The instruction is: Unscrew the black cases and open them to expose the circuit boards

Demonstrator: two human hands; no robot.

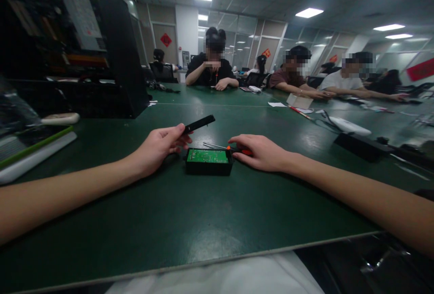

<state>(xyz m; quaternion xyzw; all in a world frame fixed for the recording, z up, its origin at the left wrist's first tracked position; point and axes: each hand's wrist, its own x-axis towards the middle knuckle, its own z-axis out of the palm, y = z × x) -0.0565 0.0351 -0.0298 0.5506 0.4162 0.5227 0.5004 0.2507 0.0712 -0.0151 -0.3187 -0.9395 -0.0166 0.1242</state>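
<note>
A black box (208,168) with its top off sits on the green table (203,212), and a green circuit board (208,156) shows inside it. My left hand (164,147) pinches a long black cover (200,124) between thumb and fingers, raised above and behind the left end of the box. At the box's right end, my right hand (254,151) rests on the table with its fingers bent over an orange-handled screwdriver (244,152). Thin metal shafts (214,145) lie just behind the box.
A black shelf unit (115,45) and a green-edged tray (37,147) stand at the left. On the right lie a black block (361,146), a white device (349,125) and cables. A small open carton (299,101) sits farther back. Several people sit across the table.
</note>
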